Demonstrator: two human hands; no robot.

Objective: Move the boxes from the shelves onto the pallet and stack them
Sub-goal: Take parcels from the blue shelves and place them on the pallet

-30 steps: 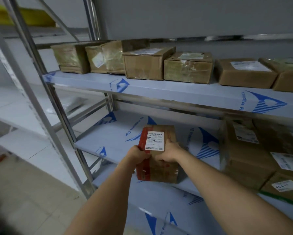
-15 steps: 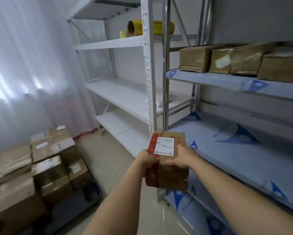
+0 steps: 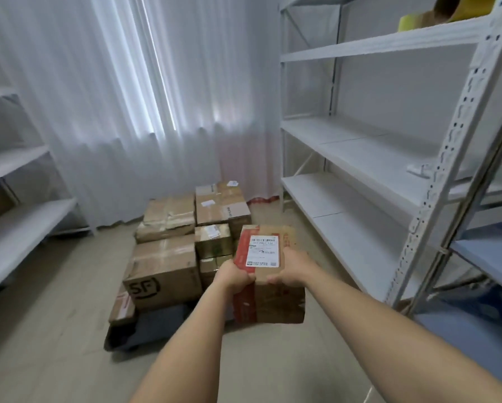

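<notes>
Gripping a small cardboard box [image 3: 268, 271] from both sides, at arm's length and clear of the floor: left hand [image 3: 235, 276] curled over the near left edge along a strip of red tape, right hand [image 3: 291, 267] curled over the near right edge. Bearing a white shipping label [image 3: 262, 251] on the top face, between the two hands. Reaching in from the bottom of the view, two bare forearms.

Lying just beyond and to the left, low on the floor, a dark pallet [image 3: 145, 324] with stacked cardboard boxes: a large box marked "SF" [image 3: 162, 271] at the near left, smaller taped boxes [image 3: 213, 241] directly behind the held box, two more large boxes [image 3: 168, 216] at the back. Leaning against the pallet's near left corner, a flat parcel [image 3: 121, 306].

Standing to the right, white metal shelving [image 3: 389, 181] with bare boards, and a yellow roll [image 3: 447, 10] on the top board. Showing at the left edge, more white shelves [image 3: 14, 225]. Hanging across the far wall, a sheer white curtain [image 3: 127, 97], lit from behind.
</notes>
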